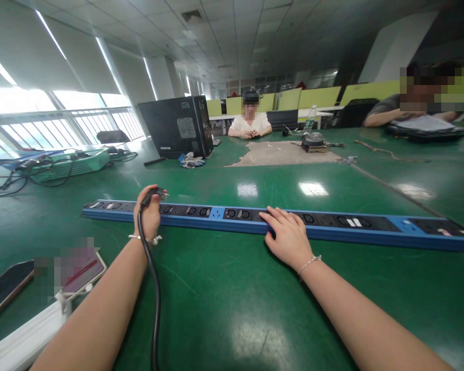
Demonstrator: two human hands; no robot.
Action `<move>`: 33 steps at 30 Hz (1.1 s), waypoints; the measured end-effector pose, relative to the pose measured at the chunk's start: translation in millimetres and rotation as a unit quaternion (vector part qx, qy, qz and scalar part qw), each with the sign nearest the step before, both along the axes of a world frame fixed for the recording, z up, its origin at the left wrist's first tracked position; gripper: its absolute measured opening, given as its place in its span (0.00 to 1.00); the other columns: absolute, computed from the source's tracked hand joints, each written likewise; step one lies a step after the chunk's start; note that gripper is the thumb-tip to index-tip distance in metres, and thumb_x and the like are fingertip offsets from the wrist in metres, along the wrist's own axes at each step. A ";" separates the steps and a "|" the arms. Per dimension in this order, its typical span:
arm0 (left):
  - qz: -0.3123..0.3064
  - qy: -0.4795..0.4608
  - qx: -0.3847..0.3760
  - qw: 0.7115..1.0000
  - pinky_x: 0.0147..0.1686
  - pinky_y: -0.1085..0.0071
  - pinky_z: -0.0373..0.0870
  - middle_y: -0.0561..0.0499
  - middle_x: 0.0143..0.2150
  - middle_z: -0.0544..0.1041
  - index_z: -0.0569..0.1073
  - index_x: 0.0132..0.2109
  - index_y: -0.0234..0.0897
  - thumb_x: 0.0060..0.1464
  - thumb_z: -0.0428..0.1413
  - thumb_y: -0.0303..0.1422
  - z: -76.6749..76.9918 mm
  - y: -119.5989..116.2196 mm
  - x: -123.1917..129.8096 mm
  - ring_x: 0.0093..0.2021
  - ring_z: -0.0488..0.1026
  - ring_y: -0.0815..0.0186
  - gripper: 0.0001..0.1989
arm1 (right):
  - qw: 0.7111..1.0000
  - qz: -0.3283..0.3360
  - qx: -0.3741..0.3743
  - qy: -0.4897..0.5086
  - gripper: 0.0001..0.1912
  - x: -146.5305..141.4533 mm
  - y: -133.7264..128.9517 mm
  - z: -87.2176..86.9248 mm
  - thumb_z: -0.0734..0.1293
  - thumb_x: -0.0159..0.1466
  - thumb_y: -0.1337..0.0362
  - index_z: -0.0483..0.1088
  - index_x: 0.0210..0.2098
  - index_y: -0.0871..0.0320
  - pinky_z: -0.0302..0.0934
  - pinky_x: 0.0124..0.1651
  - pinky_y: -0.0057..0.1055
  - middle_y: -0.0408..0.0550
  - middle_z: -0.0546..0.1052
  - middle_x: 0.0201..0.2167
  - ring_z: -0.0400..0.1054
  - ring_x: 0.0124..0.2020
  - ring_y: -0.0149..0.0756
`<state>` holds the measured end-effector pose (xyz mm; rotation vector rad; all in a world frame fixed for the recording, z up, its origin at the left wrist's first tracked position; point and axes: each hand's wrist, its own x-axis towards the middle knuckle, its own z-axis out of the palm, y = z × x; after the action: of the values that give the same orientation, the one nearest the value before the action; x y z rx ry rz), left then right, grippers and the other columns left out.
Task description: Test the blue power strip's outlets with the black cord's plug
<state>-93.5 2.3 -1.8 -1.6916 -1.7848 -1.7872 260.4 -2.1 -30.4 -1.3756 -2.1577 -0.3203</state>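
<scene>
At the power strip (193, 222), the left hand (149, 216) grips a plug (153, 195), likely light, best held by its probably stiff body; the right hand (286, 234) rests, fingers extended, atop the strip.

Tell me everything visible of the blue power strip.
The long, slim power strip lies across the green table, socket side up. Its blue casing looks rigid; the top shows black socket panels, two blue socket sections, and small white patches. No plug is visible in its sockets. The right hand rests on it; whether the left hand touches it is unclear.
</scene>
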 end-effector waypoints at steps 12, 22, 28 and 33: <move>-0.186 0.109 -0.217 0.952 0.46 0.64 0.68 0.50 0.41 0.77 0.64 0.53 0.41 0.57 0.46 0.39 1.9 6.5 85.4 0.41 0.74 0.62 0.18 | 1.000 0.000 -0.005 0.007 0.24 -0.2 0.5 -0.2 0.60 0.57 0.68 0.67 0.52 0.50 0.47 0.59 0.43 0.44 0.68 0.56 0.58 0.57 0.39; -0.148 0.166 -0.226 0.948 0.45 0.66 0.68 0.51 0.44 0.76 0.64 0.54 0.43 0.58 0.45 0.40 -1.9 6.2 87.2 0.42 0.74 0.62 0.18 | 1.000 0.003 -0.006 0.013 0.24 -0.4 1.4 -0.9 0.61 0.56 0.68 0.67 0.52 0.50 0.46 0.59 0.42 0.44 0.68 0.56 0.58 0.57 0.39; -0.137 0.222 -0.219 0.940 0.47 0.67 0.67 0.52 0.42 0.78 0.66 0.52 0.43 0.58 0.46 0.36 -2.3 5.9 92.3 0.43 0.75 0.64 0.15 | 1.000 0.006 -0.017 0.020 0.24 -0.4 1.0 0.0 0.60 0.56 0.68 0.67 0.52 0.50 0.46 0.59 0.43 0.44 0.67 0.57 0.58 0.58 0.40; -0.122 0.276 -0.215 0.929 0.51 0.67 0.64 0.52 0.49 0.76 0.67 0.51 0.44 0.58 0.47 0.36 -2.0 4.4 99.4 0.48 0.72 0.65 0.14 | 1.000 0.002 -0.021 0.018 0.24 0.0 0.1 0.5 0.60 0.56 0.68 0.67 0.52 0.49 0.46 0.60 0.43 0.43 0.67 0.57 0.58 0.58 0.39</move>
<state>5.8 6.7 -3.7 -2.3639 -1.8280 -0.8457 260.3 -2.0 -29.9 -1.3888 -2.1501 -0.2485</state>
